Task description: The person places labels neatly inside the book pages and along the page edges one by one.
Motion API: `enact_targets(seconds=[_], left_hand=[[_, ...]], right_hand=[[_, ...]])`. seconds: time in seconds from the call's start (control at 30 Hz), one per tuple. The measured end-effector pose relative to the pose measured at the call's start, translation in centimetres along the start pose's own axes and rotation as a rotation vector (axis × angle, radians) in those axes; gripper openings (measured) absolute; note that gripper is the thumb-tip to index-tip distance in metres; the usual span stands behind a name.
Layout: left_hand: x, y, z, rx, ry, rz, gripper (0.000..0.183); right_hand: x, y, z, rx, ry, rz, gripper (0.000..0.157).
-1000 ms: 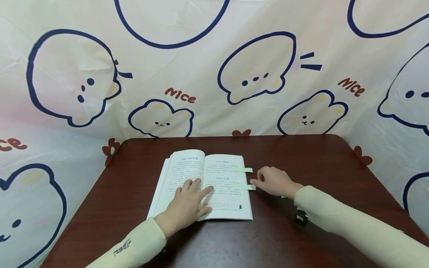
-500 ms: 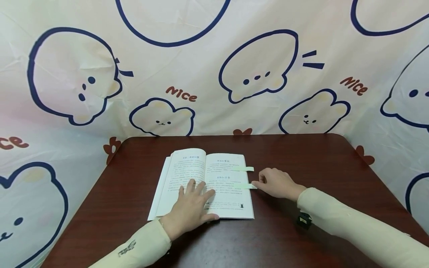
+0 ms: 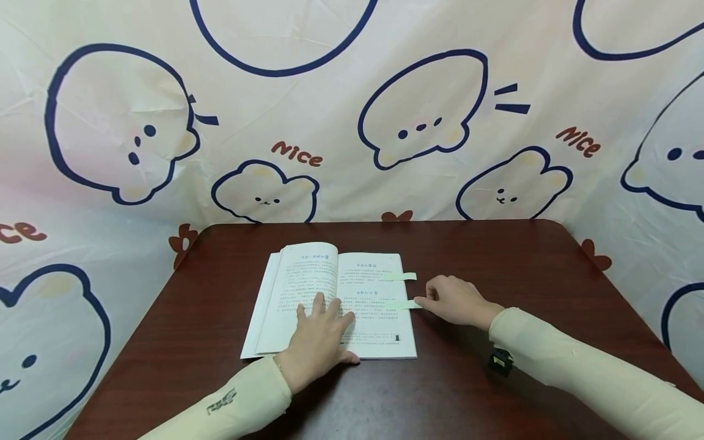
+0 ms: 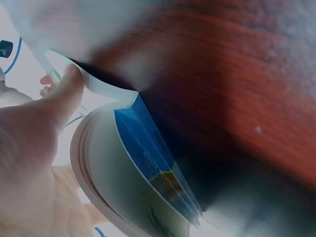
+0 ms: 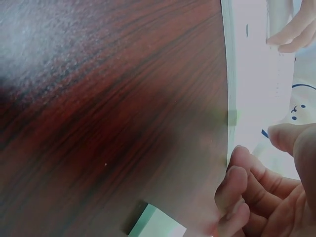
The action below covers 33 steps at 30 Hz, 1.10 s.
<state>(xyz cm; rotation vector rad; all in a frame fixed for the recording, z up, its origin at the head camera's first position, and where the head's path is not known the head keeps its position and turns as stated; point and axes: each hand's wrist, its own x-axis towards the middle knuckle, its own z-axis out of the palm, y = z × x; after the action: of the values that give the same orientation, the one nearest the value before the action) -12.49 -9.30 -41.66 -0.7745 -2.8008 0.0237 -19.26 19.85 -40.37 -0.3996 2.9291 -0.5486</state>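
Note:
An open book point(image 3: 308, 269) with printed pages lies on the dark table. My left hand point(image 3: 319, 342) rests across its lower middle, fingers spread, with the thumb at the bottom edge. From below, the left wrist view shows that thumb point(image 4: 69, 89) against the pages and part of a blue cover point(image 4: 143, 143). Two pale green sticky tabs stick out from the right page: a far tab point(image 3: 404, 277) and a near tab point(image 3: 404, 305). My right hand point(image 3: 456, 300) has its fingertips at the near tab's outer end. In the right wrist view its thumb stands apart from its loosely bent fingers point(image 5: 232, 182).
A pale green block point(image 5: 158, 224), seemingly a sticky-note pad, lies on the table point(image 3: 495, 250) below the right hand, hidden in the head view. A small black device point(image 3: 500, 362) hangs under the right sleeve. Patterned cloth point(image 3: 341, 122) surrounds the table.
My left hand has slid a little to the right and toward me, its thumb moving from the page to the bottom edge. The right hand has shifted slightly right, staying by the near tab.

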Motion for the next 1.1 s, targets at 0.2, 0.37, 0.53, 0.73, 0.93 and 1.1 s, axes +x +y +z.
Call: enact_targets(seconds=[0.2,0.37,0.53,0.73,0.93,1.1], left_hand=[[-0.1,-0.2,-0.1,-0.018,-0.001,0.01,0.07],[-0.3,-0.1,-0.5,-0.065,-0.018,0.014,0.047],[-0.2,0.2,-0.6,-0.171,0.045,-0.017,0.018],[0.5,0.3,-0.4,-0.189,0.106,-0.129,0.041],[0.9,0.0,-0.5,-0.185,0.126,-0.163,0.053],[0.7,-0.6,-0.7,-0.28,0.18,-0.156,0.061]], right_hand=[[0.1,0.1,-0.3,0.01,-0.006,0.006,0.035],[0.1,0.2,-0.8,0.026,-0.008,0.006,0.034],[0.0,0.3,-1.0,0.029,0.01,-0.001,0.034],[0.1,0.3,-0.9,0.029,0.019,0.003,0.039],[0.1,0.1,-1.0,0.031,0.017,0.008,0.04],[0.0,-0.2,-1.1,0.044,-0.001,0.019,0.039]])
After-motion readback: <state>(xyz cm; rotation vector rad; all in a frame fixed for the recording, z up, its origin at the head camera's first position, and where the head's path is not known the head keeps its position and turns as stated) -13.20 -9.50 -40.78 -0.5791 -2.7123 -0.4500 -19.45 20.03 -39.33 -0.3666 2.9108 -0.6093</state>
